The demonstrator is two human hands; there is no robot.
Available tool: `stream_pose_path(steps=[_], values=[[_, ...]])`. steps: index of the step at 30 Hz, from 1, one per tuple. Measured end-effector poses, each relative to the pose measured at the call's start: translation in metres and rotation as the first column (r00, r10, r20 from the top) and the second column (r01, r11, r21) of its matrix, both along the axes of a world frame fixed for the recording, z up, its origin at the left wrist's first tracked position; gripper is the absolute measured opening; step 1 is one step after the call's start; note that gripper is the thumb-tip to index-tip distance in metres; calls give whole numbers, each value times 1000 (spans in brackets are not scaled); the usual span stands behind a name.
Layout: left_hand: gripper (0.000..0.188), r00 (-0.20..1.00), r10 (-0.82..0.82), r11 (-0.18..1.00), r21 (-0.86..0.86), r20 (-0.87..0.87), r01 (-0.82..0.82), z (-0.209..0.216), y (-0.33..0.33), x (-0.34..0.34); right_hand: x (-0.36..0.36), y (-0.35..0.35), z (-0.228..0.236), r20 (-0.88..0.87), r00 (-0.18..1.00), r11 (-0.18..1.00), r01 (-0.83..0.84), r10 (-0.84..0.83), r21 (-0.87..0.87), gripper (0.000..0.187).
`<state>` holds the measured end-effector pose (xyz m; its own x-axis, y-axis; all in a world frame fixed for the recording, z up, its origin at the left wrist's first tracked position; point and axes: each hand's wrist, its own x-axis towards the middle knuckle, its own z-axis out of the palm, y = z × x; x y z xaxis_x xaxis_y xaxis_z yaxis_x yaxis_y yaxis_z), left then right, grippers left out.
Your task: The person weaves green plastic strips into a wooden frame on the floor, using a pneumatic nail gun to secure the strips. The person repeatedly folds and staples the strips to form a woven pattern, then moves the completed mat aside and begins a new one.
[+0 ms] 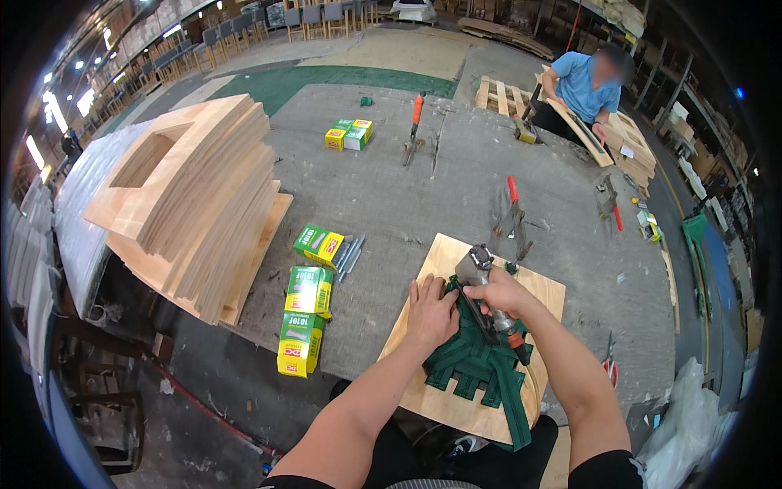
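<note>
A plywood panel (543,292) lies at the table's near edge, partly covered by dark green webbing straps (472,359). Some straps cross in a weave, and one long end hangs over the panel's near edge. My left hand (432,310) presses the webbing near the panel's middle, its fingers bent and close together. Wrapped round a silver and black pneumatic staple gun (474,267), my right hand (498,292) keeps it over the webbing beside my left fingertips. The gun's nose is partly hidden. An orange hose fitting (516,339) points back toward me.
Yellow-green staple boxes (308,289) and loose staple strips (349,256) lie left of the panel. Stacked cut plywood pieces (195,204) rise farther left. Red-handled pliers (513,216) and an orange-handled tool (415,122) lie beyond. A co-worker (588,90) handles a panel at far right.
</note>
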<state>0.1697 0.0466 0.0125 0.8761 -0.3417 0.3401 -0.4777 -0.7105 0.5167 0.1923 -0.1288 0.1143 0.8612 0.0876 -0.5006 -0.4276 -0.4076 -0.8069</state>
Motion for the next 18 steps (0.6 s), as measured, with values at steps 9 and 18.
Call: stream_pose_path(steps=[9,18], values=[[38,1000,-2,1000,-1,-9,2,3,-2,-2,-2,-9,-5,21,999,998,35,-34,-44,33],[37,1000,13,1000,-6,-1,-13,1,3,1,6,-11,-3,66,998,993,33,-26,-111,35]])
